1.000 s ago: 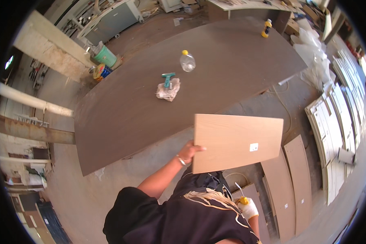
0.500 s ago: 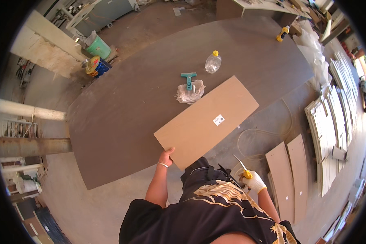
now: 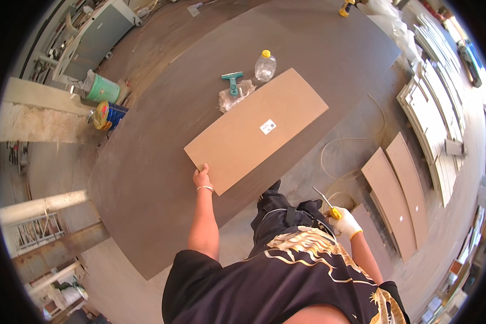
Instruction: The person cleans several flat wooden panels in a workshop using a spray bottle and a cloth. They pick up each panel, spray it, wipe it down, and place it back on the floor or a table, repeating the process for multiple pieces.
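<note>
A flat, rectangular tan board [image 3: 245, 139] is held by its near left end in the bare left hand [image 3: 202, 177], the thumb laid on the upper face and the other fingers mostly hidden below; the board is slanted across the brown tabletop [image 3: 140, 178], its far end toward the upper right, and whether it is rested there or held just above cannot be told. A yellow-handled tool [image 3: 335, 213] with a slender metal shaft is gripped in the right hand [image 3: 346, 222], which is covered by a white glove.

The board is judged stiff, moderately heavy and smooth enough to slip a little; its corners may be easily chipped; held at one end, it is likely to be tipped by its own weight, so a steadier hold would be had midway along both long edges.

Beyond it, a clear bottle [image 3: 265, 69] is topped by a yellow cap, any liquid inside being hard to make out; at the left, whitish material is seen at the mouth of a green bucket [image 3: 102, 89]; beside that, a blue and yellow tin [image 3: 111, 115] is placed, its contents not shown.
</note>
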The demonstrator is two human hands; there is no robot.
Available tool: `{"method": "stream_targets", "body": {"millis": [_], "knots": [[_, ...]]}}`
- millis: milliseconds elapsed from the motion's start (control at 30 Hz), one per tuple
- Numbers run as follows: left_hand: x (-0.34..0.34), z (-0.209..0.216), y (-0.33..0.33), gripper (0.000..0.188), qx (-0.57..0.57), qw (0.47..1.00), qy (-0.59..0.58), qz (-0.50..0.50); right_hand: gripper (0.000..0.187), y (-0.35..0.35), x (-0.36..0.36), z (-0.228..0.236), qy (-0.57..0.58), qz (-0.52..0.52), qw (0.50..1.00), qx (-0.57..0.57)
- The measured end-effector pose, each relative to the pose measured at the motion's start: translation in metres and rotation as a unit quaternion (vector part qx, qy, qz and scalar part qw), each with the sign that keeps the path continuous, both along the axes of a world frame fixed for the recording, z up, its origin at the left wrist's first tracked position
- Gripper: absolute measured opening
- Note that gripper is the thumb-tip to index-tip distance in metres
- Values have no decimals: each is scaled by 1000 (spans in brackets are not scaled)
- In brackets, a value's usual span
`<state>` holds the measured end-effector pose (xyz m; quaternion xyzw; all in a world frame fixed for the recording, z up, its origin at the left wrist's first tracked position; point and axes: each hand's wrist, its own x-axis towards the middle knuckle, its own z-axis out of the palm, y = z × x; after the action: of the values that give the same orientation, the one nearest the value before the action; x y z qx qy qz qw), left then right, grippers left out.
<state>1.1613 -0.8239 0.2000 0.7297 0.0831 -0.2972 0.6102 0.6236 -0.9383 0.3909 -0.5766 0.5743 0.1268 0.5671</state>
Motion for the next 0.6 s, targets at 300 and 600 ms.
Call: {"method": "stream_targets", "body": {"millis": [300, 600], "knots": [[-66, 4, 64, 35, 18, 998, 50, -42, 24, 6, 9, 18, 50, -88, 994, 37], [-63, 64, 10, 21, 460, 669, -333, -480, 22, 12, 12, -24, 0, -26, 995, -98]]}}
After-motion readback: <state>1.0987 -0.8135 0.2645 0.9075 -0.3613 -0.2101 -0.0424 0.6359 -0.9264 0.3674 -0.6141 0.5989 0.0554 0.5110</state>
